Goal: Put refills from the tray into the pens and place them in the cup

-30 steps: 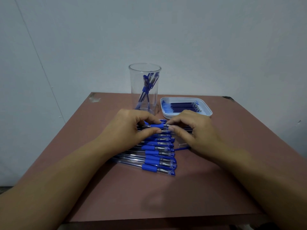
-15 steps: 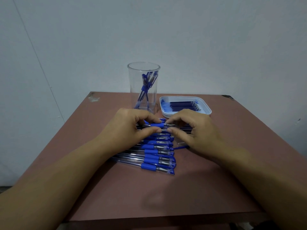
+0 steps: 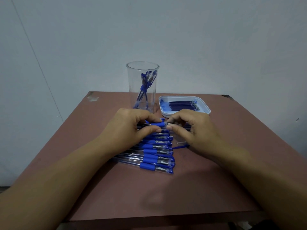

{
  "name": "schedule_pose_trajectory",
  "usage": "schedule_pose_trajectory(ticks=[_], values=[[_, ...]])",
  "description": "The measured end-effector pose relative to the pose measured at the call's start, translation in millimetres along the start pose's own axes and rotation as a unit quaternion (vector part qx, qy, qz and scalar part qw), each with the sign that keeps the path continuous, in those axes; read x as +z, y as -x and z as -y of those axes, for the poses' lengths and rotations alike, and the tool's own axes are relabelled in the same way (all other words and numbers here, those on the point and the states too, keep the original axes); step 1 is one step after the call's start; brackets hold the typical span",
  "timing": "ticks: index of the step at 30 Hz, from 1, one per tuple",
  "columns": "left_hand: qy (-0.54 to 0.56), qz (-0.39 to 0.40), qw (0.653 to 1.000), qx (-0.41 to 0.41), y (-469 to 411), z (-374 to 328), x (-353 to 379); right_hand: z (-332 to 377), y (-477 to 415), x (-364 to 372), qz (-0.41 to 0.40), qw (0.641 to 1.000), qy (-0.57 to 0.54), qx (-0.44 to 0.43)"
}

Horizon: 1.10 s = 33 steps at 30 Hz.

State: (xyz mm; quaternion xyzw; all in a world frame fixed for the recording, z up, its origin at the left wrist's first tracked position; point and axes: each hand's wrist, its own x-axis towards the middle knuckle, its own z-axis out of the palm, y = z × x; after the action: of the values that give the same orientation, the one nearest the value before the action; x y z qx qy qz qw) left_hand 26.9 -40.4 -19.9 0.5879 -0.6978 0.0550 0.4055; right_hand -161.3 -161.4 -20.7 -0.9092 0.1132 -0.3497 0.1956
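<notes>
My left hand (image 3: 127, 130) pinches a clear pen (image 3: 157, 124) by its blue grip, just above a row of several like pens (image 3: 154, 155) lying side by side on the table. My right hand (image 3: 194, 130) pinches the same pen's tip end between thumb and fingers, so both hands meet at the pen's front. Behind them stands a tall clear cup (image 3: 142, 85) with a few pens inside. A white tray (image 3: 206, 110) to its right holds several dark blue refills (image 3: 181, 105).
A clear pen cap (image 3: 181, 143) and a loose blue piece (image 3: 180, 147) lie on the brown table (image 3: 166, 193) under my right hand. The table stands against a pale wall; its front edge runs close below my forearms.
Both hands stay on the same pen; the fingers have shifted only slightly at its tip. Cup, tray and pen row have not moved.
</notes>
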Motion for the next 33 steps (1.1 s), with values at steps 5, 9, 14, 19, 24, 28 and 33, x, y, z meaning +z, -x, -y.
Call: schedule_pose_trajectory(ticks=[5,9,14,19,24,28,33], values=[[0.009,-0.014,1.000,-0.016,0.0,3.3,-2.1,-6.9,1.8,-17.5,0.031,0.999,0.007,0.043],[0.006,-0.012,1.000,-0.027,1.6,8.7,-5.2,-12.7,10.7,-37.7,0.158,0.984,0.031,0.074],[-0.005,-0.002,1.000,-0.018,1.5,10.1,-5.4,-16.1,10.4,-40.3,0.219,0.967,0.052,0.121],[-0.023,0.004,1.000,-0.012,0.1,12.0,-7.9,-16.9,10.5,-50.3,0.123,0.977,-0.031,0.174],[-0.010,0.006,1.000,-0.005,-0.9,10.3,-7.0,-16.0,6.8,-37.9,0.031,0.989,-0.056,0.131],[0.011,0.013,1.000,-0.002,-0.6,6.0,-6.7,-10.5,4.5,-28.8,0.025,0.992,-0.070,0.105],[0.021,0.010,1.000,0.011,0.3,5.5,-0.8,-5.1,4.0,-18.5,0.019,0.993,-0.074,0.085]])
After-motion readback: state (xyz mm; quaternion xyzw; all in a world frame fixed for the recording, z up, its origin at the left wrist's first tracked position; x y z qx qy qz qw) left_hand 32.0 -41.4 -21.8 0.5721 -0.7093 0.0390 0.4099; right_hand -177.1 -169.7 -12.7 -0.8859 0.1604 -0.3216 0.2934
